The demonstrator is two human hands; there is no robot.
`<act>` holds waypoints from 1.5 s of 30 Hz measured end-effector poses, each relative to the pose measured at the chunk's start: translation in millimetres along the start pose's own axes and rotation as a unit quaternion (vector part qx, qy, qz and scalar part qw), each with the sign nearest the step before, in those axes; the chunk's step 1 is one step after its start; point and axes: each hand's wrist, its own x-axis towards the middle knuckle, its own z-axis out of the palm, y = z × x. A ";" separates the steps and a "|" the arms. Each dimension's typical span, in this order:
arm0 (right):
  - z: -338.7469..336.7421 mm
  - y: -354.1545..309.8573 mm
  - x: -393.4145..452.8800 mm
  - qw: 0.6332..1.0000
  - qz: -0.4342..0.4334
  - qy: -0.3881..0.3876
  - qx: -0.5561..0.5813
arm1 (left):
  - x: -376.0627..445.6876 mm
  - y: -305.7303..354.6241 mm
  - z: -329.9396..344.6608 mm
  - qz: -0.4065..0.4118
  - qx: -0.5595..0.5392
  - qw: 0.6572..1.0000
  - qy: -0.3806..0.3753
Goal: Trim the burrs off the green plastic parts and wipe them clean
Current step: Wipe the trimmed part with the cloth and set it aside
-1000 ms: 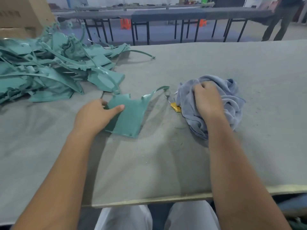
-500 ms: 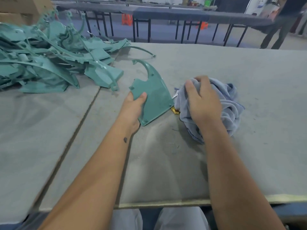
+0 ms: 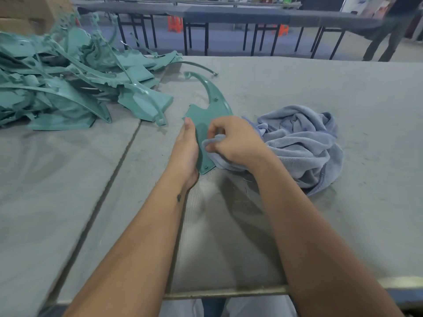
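Note:
A green plastic part (image 3: 211, 104) with a curved hook-like arm lies on the grey table in front of me. My left hand (image 3: 185, 147) holds its left edge, thumb on top. My right hand (image 3: 233, 139) grips a fold of the blue-grey cloth (image 3: 304, 143) and presses it onto the part's lower right face. The rest of the cloth lies bunched to the right. The lower right of the part is hidden under my right hand and the cloth.
A big pile of green plastic parts (image 3: 68, 88) covers the table's far left. The table's front edge (image 3: 229, 291) runs below my forearms. Cardboard boxes (image 3: 27, 12) stand at the back left. A person's legs (image 3: 386, 35) and other tables show far behind.
My right hand has pulled a fold of the cloth left onto the part. My left hand has shifted its hold lower along the part's left edge. The yellow tool by the cloth is hidden now.

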 end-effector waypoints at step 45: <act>-1.6 50.1 -5.2 0.959 -0.012 0.228 0.170 | -15.0 20.7 -7.1 0.070 -0.064 0.995 0.029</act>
